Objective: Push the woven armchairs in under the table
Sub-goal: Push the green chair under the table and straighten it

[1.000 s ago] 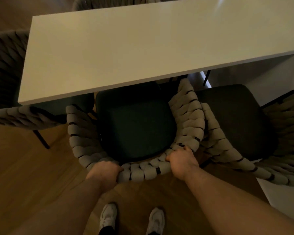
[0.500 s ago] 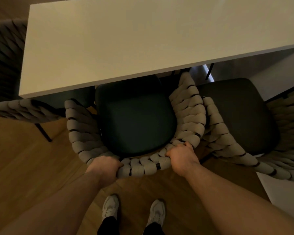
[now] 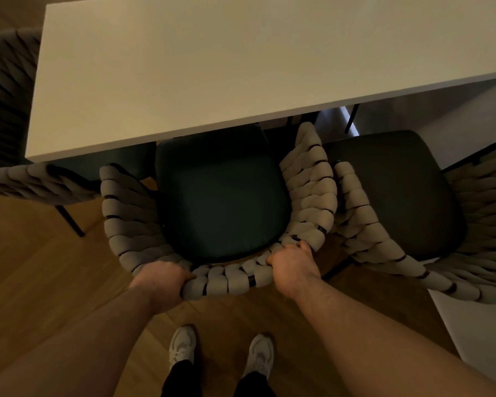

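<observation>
A woven armchair point(image 3: 229, 279) with thick pale rope weave and a dark seat cushion point(image 3: 221, 196) stands in front of me, its front partly under the white table point(image 3: 184, 61). My left hand point(image 3: 162, 277) grips the left of its back rim. My right hand point(image 3: 291, 263) grips the rim's right side. A second woven armchair point(image 3: 390, 190) stands to the right, touching the first, its seat mostly out from under the table. A third armchair's point(image 3: 35, 183) woven side shows at the left.
Wooden floor point(image 3: 40, 267) lies around the chairs. My two white shoes point(image 3: 221, 353) stand just behind the middle chair. A white panel or rug edge point(image 3: 476, 325) lies at the lower right. A thin black chair leg point(image 3: 69, 220) angles down at the left.
The middle armchair has slid a little further toward and under the table, with both hands staying on its back rim. My feet have stepped forward.
</observation>
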A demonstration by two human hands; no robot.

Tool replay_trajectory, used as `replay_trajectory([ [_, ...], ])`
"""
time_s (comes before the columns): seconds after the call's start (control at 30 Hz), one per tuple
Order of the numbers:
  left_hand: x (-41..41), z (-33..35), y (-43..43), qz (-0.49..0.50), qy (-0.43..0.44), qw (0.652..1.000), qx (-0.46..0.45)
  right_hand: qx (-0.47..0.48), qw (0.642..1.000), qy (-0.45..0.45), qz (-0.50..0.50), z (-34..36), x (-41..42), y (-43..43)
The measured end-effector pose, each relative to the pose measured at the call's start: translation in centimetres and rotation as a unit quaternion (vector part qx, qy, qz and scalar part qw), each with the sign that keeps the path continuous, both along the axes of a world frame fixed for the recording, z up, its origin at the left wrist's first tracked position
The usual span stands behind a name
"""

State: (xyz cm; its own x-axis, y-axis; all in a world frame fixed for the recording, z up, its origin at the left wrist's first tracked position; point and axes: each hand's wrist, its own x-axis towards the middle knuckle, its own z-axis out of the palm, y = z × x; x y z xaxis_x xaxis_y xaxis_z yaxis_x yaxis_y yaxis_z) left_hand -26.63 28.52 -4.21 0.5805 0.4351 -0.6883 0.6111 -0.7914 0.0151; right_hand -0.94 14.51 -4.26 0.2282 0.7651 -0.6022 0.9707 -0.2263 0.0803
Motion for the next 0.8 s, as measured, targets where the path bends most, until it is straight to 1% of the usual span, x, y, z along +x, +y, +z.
replay_trajectory([
  [0.13, 0.2, 0.1, -0.2, 0.004, -0.002, 1.000, 0.002, 0.001, 1.000, 0.006, -0.003, 0.3, 0.0, -0.1],
  [0.23, 0.6, 0.4, -0.3, -0.002, 0.010, 1.000, -0.005, 0.000, 1.000, 0.029, 0.002, 0.7, 0.2, -0.1],
  [0.33, 1.4, 0.7, -0.4, 0.002, 0.042, 0.999, -0.026, 0.002, 0.996, 0.092, -0.017, 1.4, 0.6, -0.2],
  [0.43, 2.6, 1.2, -0.6, 0.017, 0.099, 0.993, -0.066, 0.043, 0.982, 0.175, -0.052, 2.6, 1.4, -1.1],
  [0.47, 3.1, 1.4, -0.8, 0.030, 0.103, 0.991, -0.080, 0.067, 0.976, 0.196, -0.068, 3.2, 1.8, -1.6],
  [0.53, 4.7, 2.1, -1.3, 0.052, 0.065, 0.993, -0.087, 0.119, 0.961, 0.220, -0.113, 4.3, 2.8, -3.0],
  [0.63, 8.6, 3.3, -2.9, 0.061, -0.062, 0.995, -0.039, 0.192, 0.945, 0.204, -0.168, 5.7, 5.5, -5.6],
  [0.7, 12.3, 4.4, -4.8, 0.040, -0.126, 0.991, -0.016, 0.202, 0.944, 0.170, -0.198, 6.3, 8.6, -7.8],
  [0.8, 18.9, 5.7, -8.6, -0.012, -0.178, 0.984, -0.014, 0.173, 0.954, 0.117, -0.216, 7.1, 14.8, -11.9],
])
